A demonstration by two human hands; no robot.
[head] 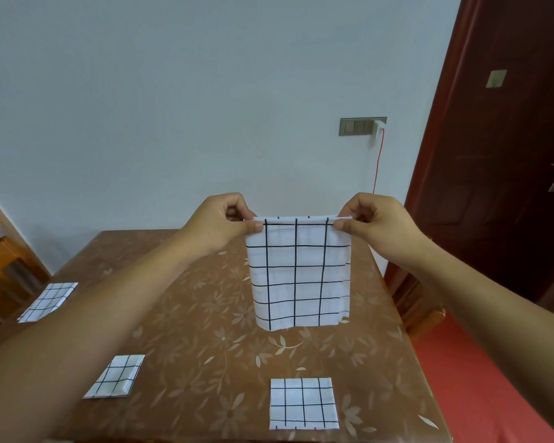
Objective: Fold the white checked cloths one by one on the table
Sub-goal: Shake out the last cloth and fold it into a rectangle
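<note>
A white cloth with black checks (298, 273) hangs in the air above the middle of the brown flowered table (205, 314). It is doubled over, and its lower edge hovers just over the tabletop. My left hand (224, 222) pinches its top left corner. My right hand (375, 222) pinches its top right corner. Both hands hold the top edge level and taut. Three folded checked cloths lie flat on the table: one at the front centre (303, 403), one at the front left (115, 377), one at the far left (48, 302).
A light wall stands behind the table, with a switch plate (362, 125) and a red cable (378, 161). A dark red door (499, 155) is at the right, red floor (486, 378) below it. A wooden chair (4, 270) stands at the left.
</note>
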